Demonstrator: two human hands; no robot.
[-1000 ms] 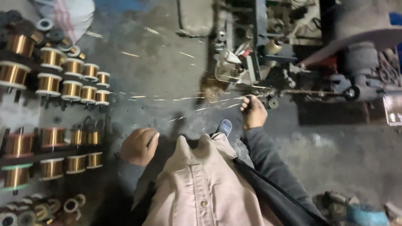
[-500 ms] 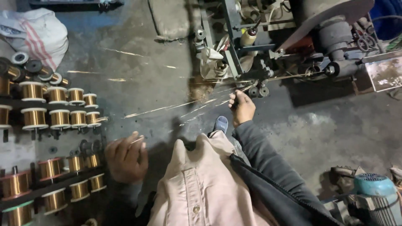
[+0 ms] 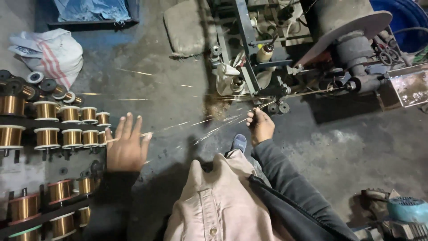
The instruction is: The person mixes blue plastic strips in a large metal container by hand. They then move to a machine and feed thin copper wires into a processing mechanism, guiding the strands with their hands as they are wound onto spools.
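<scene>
My left hand [image 3: 126, 143] is stretched out flat with its fingers apart, just right of a rack of copper wire spools [image 3: 67, 127]; nothing is in it. My right hand [image 3: 260, 124] is closed on thin copper wires [image 3: 209, 125] that run across the floor toward the spools. That hand sits just below the small rollers [image 3: 278, 107] of a winding machine [image 3: 285, 49]. My knee in light trousers and a blue shoe [image 3: 238, 143] lie between the hands.
A second spool rack [image 3: 40, 205] stands at the lower left. A white sack [image 3: 51, 53] and a grey cushion [image 3: 185, 27] lie at the back. A blue motor [image 3: 408, 209] sits at the lower right, a metal tray [image 3: 410, 87] at right.
My left hand has opened from a loose fist and reached up toward the spool rack. The right hand stays by the rollers. The camera has tilted so the machine looks lower and nearer.
</scene>
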